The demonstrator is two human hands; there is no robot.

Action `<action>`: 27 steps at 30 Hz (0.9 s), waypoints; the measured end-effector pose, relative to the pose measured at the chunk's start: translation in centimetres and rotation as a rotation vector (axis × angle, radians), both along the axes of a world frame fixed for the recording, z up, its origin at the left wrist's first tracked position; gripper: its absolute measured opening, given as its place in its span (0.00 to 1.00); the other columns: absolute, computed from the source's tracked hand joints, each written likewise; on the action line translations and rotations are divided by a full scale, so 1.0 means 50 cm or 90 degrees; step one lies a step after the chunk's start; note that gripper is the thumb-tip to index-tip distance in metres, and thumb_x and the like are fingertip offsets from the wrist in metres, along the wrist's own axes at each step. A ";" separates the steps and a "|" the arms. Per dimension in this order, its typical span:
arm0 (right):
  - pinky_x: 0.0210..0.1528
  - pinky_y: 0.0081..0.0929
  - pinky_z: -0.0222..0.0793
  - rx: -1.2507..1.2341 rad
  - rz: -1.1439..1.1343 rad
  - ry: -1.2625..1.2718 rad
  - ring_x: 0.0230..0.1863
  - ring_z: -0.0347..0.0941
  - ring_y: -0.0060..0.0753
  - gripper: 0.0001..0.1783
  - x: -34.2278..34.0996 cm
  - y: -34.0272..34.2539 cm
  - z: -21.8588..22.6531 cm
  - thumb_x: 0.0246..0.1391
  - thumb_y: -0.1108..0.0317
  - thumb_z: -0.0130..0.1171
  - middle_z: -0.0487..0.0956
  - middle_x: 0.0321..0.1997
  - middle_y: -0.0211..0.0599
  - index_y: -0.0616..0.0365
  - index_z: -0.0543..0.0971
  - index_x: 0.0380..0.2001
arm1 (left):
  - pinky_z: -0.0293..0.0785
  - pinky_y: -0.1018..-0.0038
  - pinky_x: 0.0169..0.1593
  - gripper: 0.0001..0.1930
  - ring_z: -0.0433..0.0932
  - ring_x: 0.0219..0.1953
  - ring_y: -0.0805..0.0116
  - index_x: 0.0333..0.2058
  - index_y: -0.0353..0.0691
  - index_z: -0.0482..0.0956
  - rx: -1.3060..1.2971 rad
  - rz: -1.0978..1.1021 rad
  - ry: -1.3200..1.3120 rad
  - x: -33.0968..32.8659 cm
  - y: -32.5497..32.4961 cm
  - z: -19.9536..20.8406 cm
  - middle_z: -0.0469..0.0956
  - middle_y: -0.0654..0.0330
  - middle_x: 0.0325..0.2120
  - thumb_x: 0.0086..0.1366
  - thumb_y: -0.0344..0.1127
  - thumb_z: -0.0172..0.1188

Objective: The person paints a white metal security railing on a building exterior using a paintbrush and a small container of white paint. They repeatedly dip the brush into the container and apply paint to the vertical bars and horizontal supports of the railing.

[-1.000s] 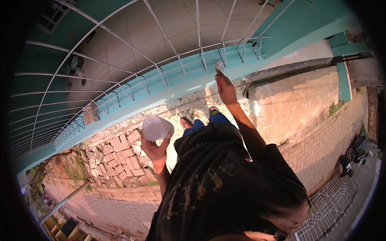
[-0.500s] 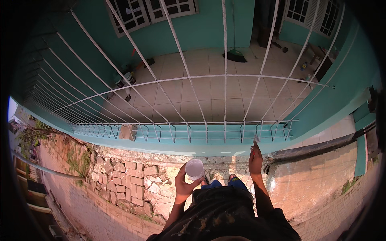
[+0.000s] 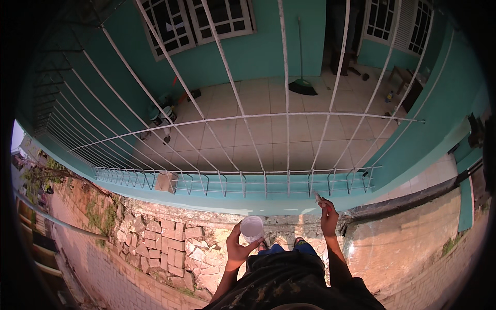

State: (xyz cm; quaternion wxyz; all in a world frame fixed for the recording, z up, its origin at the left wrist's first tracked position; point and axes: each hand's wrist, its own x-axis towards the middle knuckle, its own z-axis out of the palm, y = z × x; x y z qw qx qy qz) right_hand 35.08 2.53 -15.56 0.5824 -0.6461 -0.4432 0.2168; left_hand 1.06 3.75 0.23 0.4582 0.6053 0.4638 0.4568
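Note:
My left hand (image 3: 238,250) is wrapped round a white plastic cup (image 3: 252,228), held upright before my body; its contents are hard to make out. In my right hand (image 3: 329,219) is a small paintbrush (image 3: 318,198), gripped between closed fingers with its pale tip pointing up and left. That tip is close to the turquoise ledge (image 3: 268,205) under a white metal grille (image 3: 288,114), and I cannot tell whether it touches. The grille's lower bars bend out over the ledge in front of me.
A brick-like block (image 3: 166,182) sits on the ledge at left. Stacked paving blocks (image 3: 164,242) and broken stone lie on the ground below. Behind the grille are a tiled porch floor (image 3: 248,98), a green broom (image 3: 302,87) and paint buckets (image 3: 168,113). A concrete ramp (image 3: 400,232) slopes at right.
My right hand has shifted slightly lower, and the brush now tilts further left. The view has tipped up a little, showing more of the porch. My left hand still holds the cup.

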 end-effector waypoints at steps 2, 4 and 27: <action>0.55 0.31 0.79 0.112 -0.029 0.183 0.50 0.83 0.36 0.16 0.008 0.011 -0.035 0.74 0.67 0.50 0.82 0.52 0.47 0.69 0.74 0.54 | 0.70 0.66 0.62 0.35 0.79 0.54 0.64 0.58 0.31 0.76 -0.002 0.001 -0.001 0.001 -0.004 -0.003 0.82 0.53 0.49 0.50 0.28 0.79; 0.55 0.32 0.79 0.083 -0.058 0.208 0.49 0.83 0.38 0.16 0.025 -0.001 -0.073 0.74 0.66 0.49 0.82 0.53 0.48 0.69 0.74 0.55 | 0.70 0.65 0.63 0.35 0.79 0.54 0.64 0.58 0.31 0.76 0.000 -0.002 0.002 0.001 -0.005 -0.001 0.82 0.53 0.49 0.51 0.28 0.79; 0.50 0.30 0.81 0.067 -0.170 0.267 0.46 0.85 0.39 0.16 0.031 -0.018 -0.075 0.73 0.65 0.51 0.84 0.46 0.49 0.71 0.73 0.52 | 0.70 0.64 0.63 0.37 0.78 0.55 0.62 0.59 0.30 0.73 0.000 -0.011 0.000 0.006 -0.019 -0.004 0.80 0.53 0.51 0.49 0.23 0.77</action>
